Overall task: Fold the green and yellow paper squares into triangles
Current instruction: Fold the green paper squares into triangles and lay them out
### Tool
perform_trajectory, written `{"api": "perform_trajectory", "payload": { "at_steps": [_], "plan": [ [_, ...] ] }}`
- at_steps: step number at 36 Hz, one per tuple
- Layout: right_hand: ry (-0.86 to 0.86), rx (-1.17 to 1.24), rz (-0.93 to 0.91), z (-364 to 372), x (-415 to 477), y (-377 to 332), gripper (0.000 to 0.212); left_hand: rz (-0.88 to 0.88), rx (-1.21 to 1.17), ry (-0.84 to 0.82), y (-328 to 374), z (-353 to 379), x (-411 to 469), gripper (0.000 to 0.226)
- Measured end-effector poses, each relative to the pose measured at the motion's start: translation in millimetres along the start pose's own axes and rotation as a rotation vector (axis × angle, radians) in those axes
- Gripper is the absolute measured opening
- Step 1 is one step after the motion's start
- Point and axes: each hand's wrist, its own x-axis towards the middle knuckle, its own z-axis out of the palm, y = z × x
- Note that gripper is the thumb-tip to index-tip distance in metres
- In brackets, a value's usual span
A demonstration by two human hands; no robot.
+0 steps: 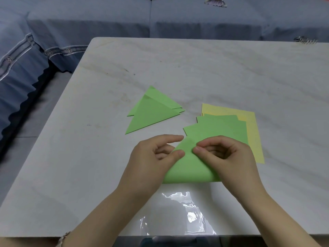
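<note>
A green paper sheet (188, 166) lies near the table's front, bent over into a rough triangle with its rounded fold toward me. My left hand (153, 157) pinches its upper left edge between thumb and fingers. My right hand (226, 157) pinches the top corner close beside it. Behind them lies a fanned stack of flat green squares (224, 127) on yellow squares (252, 132). Further left, folded green triangles (153, 111) lie overlapped in a small pile.
The papers rest on a pale marbled table (195, 72). A clear plastic sleeve (185, 213) lies at the front edge. A blue-covered sofa (89, 18) stands beyond the table. A small metallic object (305, 40) sits at the far right edge.
</note>
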Motion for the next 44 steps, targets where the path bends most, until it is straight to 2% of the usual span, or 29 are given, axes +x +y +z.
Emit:
{"api": "perform_trajectory", "payload": {
  "at_steps": [17,26,44],
  "plan": [
    [-0.025,-0.23,-0.143,-4.7,-1.3,0.2,0.028,0.058,0.093,0.031,2.2,1.1,-4.3,0.031],
    [-0.04,-0.166,-0.13,-4.8,-0.2,-0.1,0.029,0.095,0.065,0.071,3.2,4.5,-4.6,0.031],
    [-0.055,-0.179,-0.151,-4.4,0.2,-1.4,0.031,0.167,0.113,0.032,3.2,2.0,-3.9,0.03]
  ]
}}
